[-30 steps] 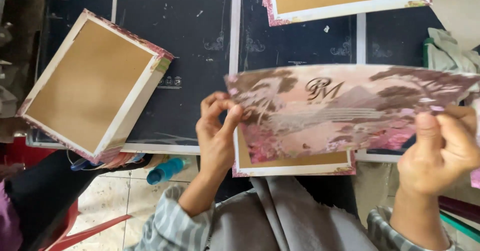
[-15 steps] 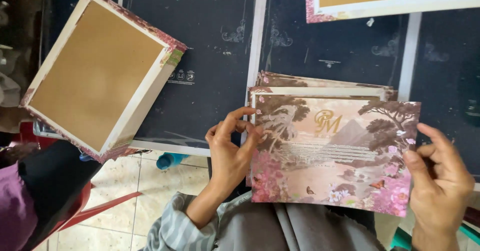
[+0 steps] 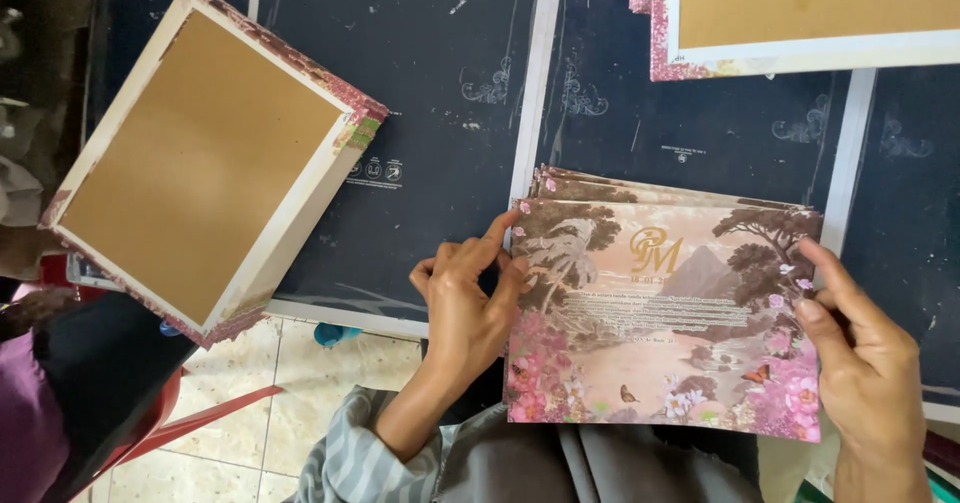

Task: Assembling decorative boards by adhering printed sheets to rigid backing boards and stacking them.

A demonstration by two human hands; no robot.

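Holding floral card stack point(image 3: 660, 323), both hands.

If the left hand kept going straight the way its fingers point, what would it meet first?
The left hand points up and right, already touching the left edge of the printed floral cards. Going on, it would probably slide onto that stack first, then the dark table; depth is unclear.
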